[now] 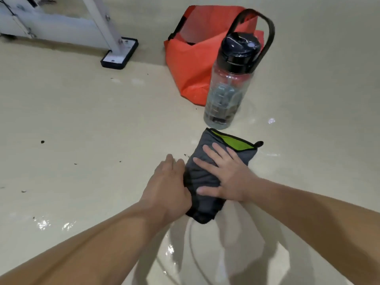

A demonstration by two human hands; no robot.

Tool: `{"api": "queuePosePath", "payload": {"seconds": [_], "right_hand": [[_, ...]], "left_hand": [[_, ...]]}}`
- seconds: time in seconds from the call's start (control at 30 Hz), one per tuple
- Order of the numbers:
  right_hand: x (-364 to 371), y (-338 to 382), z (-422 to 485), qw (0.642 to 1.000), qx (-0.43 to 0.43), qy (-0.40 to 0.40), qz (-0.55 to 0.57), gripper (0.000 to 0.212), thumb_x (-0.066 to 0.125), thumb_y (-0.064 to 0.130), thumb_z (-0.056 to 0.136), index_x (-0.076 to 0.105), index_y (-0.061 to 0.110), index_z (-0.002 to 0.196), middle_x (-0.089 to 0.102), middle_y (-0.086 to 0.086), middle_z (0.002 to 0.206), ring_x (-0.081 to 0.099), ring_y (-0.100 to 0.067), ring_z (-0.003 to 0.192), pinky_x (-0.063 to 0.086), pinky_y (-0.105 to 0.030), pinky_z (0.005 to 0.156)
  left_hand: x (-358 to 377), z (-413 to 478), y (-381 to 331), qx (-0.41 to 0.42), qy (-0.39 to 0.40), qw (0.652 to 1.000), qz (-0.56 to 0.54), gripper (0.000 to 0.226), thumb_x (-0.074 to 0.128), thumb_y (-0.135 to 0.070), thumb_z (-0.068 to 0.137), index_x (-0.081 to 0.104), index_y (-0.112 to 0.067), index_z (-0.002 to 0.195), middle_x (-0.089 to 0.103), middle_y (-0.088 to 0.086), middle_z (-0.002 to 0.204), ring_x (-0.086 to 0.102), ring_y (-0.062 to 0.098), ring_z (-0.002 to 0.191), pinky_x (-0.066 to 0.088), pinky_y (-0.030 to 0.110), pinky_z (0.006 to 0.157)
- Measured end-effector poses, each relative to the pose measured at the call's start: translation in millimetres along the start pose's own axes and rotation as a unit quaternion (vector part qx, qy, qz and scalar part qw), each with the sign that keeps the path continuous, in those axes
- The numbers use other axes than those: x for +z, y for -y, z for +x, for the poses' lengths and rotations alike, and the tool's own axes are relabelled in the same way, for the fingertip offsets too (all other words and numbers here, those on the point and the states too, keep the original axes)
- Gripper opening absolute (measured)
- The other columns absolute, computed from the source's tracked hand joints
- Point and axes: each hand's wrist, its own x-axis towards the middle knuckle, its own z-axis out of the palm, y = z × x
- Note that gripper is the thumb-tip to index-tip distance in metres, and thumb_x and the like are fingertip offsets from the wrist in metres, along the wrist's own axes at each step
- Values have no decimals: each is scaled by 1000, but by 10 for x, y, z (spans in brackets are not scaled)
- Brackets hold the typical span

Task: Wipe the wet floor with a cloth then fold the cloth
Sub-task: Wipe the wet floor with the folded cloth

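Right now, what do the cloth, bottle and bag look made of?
Cloth: soft matte grey textile, maybe microfibre; it wrinkles, with black edging. Bottle: clear glossy plastic, seemingly; see-through wall, black lid. Bag: orange coated fabric, probably; holds stiff creases.

Cloth (pixel 202 177): soft matt grey fabric, green lining. Floor (pixel 82 112): smooth glossy, wet sheen. Bottle (pixel 226 95): clear plastic, black glossy lid. Bag (pixel 191 64): orange smooth fabric.
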Motion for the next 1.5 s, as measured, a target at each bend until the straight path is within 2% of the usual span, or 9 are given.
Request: {"api": "queuePosePath", "payload": {"seconds": [0.2,0.4,0.5,0.67,0.77,0.9,1.1,1.4,1.5], "right_hand": [[5,-811,-471,968,235,-29,79,97,17,100,76,-7,56,158,-19,7,172,-23,-17,157,-11,-47,127],[274,-345,-621,843,514,-84,137,95,1,89,84,-6,38,164,-11,-14,173,-14,-39,157,-7,-60,125],[356,144,-535,835,520,-90,156,89,3,81,91,-10,31,164,-14,-20,171,-16,-45,155,-7,-66,122],[571,561,-1015,917,385,-47,97,86,3,85,90,-20,39,160,-29,-11,168,-31,-36,153,-16,-59,123],[614,325,-1415,929,355,-30,98,88,10,92,85,-14,51,159,-28,-1,170,-33,-26,153,-15,-55,125],[637,42,-1805,856,494,-27,151,94,7,99,77,-17,55,156,-25,-1,171,-27,-28,155,-12,-56,125],[639,562,-1413,740,634,-50,219,90,8,86,88,-16,39,161,-20,-13,171,-20,-42,155,-10,-68,120],[547,1478,-558,857,487,-45,162,87,2,81,92,-22,34,160,-26,-20,168,-26,-47,152,-9,-72,118],[518,1804,-175,900,411,-61,135,88,6,80,92,-17,33,162,-20,-22,169,-21,-49,153,-6,-73,118]], "left_hand": [[153,36,-392,53,64,996,32,73,48,-20,98,12,-17,161,0,7,170,8,23,155,16,29,122],[241,-60,-130,47,91,991,83,77,43,-18,98,2,-18,163,-12,5,171,-6,20,158,4,29,126],[288,-88,33,38,92,987,127,70,44,-21,97,12,-14,160,-2,9,169,9,23,153,15,29,124],[440,-185,187,44,126,974,183,74,44,-35,97,9,-15,159,-11,11,167,-5,30,155,19,37,125],[418,-153,206,59,102,975,186,64,45,-37,92,26,-18,150,5,8,162,9,27,149,30,35,117],[372,-136,90,85,81,973,201,48,44,-26,89,38,-19,136,7,6,160,18,24,141,35,33,109],[398,-270,54,106,146,962,203,69,42,-29,101,9,-17,160,-19,12,169,-11,31,157,9,36,127],[28,-531,487,120,89,969,196,74,41,-17,101,-2,-10,161,-16,13,170,-12,24,157,-8,27,123],[-138,-633,836,91,68,980,164,73,45,-19,100,7,-11,162,-6,10,171,1,23,156,7,29,125]]}}
